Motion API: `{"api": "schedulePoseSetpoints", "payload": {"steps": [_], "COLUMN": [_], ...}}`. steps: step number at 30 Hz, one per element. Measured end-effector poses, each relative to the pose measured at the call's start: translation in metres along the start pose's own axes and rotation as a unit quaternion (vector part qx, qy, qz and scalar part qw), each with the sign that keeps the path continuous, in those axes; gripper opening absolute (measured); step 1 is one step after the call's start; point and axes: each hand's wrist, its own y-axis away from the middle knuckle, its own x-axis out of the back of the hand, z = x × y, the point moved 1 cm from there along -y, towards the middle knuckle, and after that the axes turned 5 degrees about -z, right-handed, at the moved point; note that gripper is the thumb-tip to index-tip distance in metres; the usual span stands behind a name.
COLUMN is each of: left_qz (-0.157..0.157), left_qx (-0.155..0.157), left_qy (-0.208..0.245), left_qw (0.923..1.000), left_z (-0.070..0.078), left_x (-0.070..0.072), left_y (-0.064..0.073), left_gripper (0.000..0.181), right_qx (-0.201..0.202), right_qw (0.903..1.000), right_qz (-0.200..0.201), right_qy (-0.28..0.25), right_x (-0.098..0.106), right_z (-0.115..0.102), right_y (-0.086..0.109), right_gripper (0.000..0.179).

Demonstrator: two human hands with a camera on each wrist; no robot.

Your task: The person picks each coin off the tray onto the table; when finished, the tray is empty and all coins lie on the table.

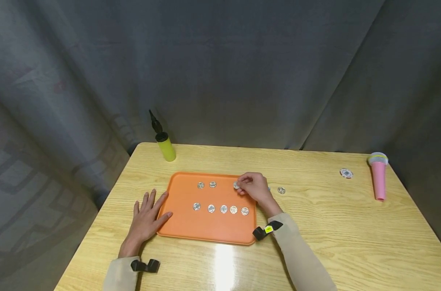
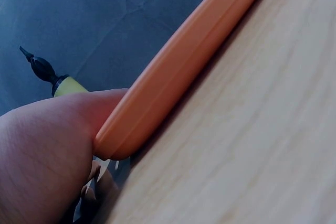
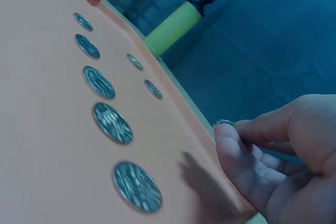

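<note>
An orange tray (image 1: 205,231) lies on the wooden table, seen whole in the head view. My left hand (image 1: 144,221), fingers spread, rests at the tray's left edge, its thumb over the rim. Above the tray's back right part, my right hand (image 1: 256,188) pinches a silver coin (image 3: 224,123) between thumb and fingertips. Several coins (image 1: 224,209) form a front row on the tray. Two more, a left coin (image 1: 201,185) and a right coin (image 1: 213,184), lie in a back row. On the table beyond the right hand is another coin (image 1: 281,190); one nearby is partly hidden.
A yellow-green hand pump (image 1: 166,148) with a black nozzle stands behind the tray's left corner. Far to the right lie a white and red poker chip (image 1: 346,173) and a pink toy microphone (image 1: 378,180). A grey curtain (image 1: 220,72) hangs behind the table.
</note>
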Motion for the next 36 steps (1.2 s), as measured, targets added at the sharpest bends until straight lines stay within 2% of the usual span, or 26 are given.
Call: {"api": "schedulePoseSetpoints", "payload": {"steps": [5, 22, 36], "left_qz": [-0.001, 0.0, 0.0], "left_qx": [0.0, -0.001, -0.001], "left_qy": [0.001, 0.0, 0.001], "left_qw": [1.0, 1.0, 1.0], "left_z": [-0.001, 0.001, 0.001], "left_x": [0.0, 0.001, 0.002], "left_y": [0.001, 0.001, 0.001], "left_gripper": [0.072, 0.072, 0.072], "right_qx": [-0.005, -0.008, -0.02], "right_qw": [0.9995, 0.9975, 0.9962], "right_qz": [0.009, 0.038, 0.066], "right_qy": [-0.029, -0.058, -0.053], "right_x": [0.013, 0.066, 0.102], "right_z": [0.006, 0.021, 0.032], "right_y": [0.004, 0.024, 0.038], "right_gripper": [0.013, 0.023, 0.027]}}
